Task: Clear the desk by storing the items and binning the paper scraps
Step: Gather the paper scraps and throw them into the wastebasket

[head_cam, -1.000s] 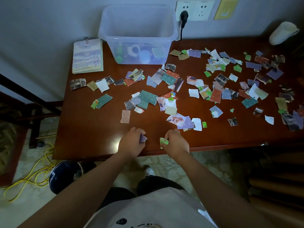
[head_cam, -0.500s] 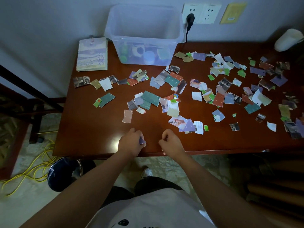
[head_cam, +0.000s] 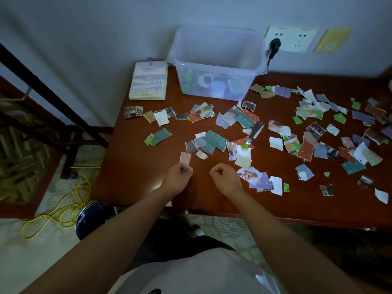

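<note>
Several torn paper scraps in many colours lie spread over the brown desk, thickest at the right. My left hand is closed near the front edge with a small dark scrap showing between its fingers. Its fingertips meet the near end of a pink scrap. My right hand is a closed fist beside it, left of a photo scrap; what it holds is hidden. A clear plastic box with several items inside stands at the back. A notebook lies to its left.
A dark round bin stands on the floor under the desk's front left corner. A yellow cable is coiled on the floor beside it. A black plug sits in the wall socket behind the box. Dark wooden furniture is at the left.
Both hands moved forward from the front edge toward the scraps. A green scrap by my right hand's fingers one second ago is out of sight inside the fist. The left hand kept its scrap.
</note>
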